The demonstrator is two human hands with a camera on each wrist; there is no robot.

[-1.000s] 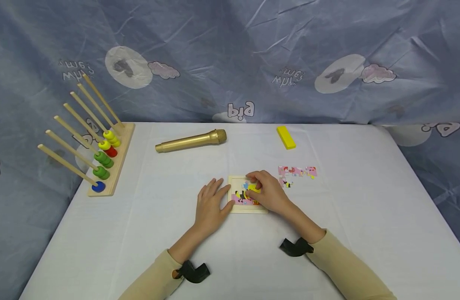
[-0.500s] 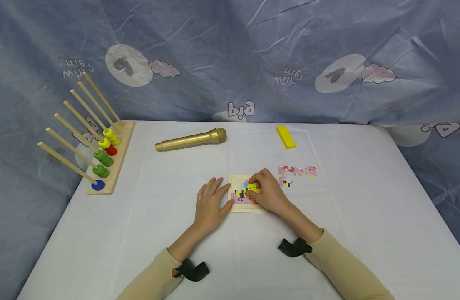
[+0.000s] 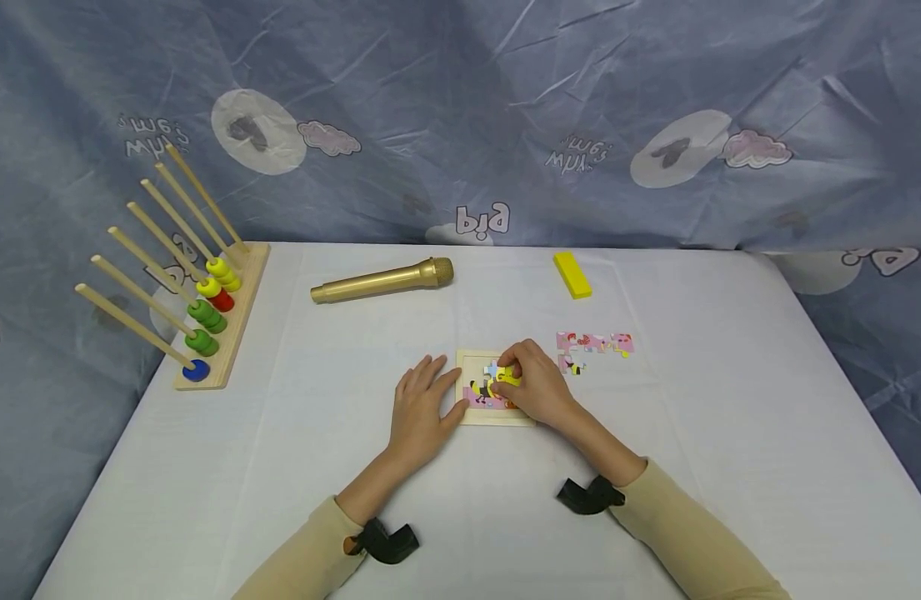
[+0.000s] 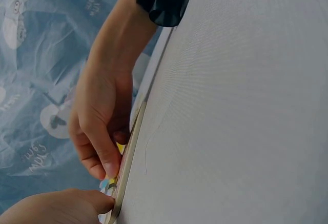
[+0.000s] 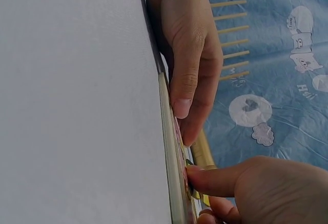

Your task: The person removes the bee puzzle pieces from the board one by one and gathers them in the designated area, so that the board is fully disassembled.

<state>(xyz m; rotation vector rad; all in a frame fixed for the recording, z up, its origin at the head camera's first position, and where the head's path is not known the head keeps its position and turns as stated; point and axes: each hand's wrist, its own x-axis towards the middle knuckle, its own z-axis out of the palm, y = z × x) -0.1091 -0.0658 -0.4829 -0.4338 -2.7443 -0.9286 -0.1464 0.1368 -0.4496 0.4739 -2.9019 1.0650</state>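
Note:
A small jigsaw puzzle in a pale wooden frame (image 3: 498,420) lies flat at the middle of the table, its lower part filled with pink, yellow and black pieces. My left hand (image 3: 421,412) rests at the frame's left side, fingers spread and thumb on the edge. Over the frame's right half, my right hand (image 3: 541,383) pinches a yellow puzzle piece (image 3: 509,375) between thumb and fingers, close on the picture. In the right wrist view the thumb presses the piece (image 5: 195,192) from the side. The right hand covers the frame's right part.
Several loose puzzle pieces (image 3: 595,342) lie right of the frame. Behind them is a yellow block (image 3: 573,275), and a golden microphone (image 3: 382,281) lies at the back. A wooden bead rack (image 3: 235,333) with upright pegs stands at the left edge. A patterned curtain (image 3: 400,125) hangs behind.
My right fingers have shifted very slightly at the puzzle, still with the yellow puzzle piece. The left hand stays in place on the frame's edge.

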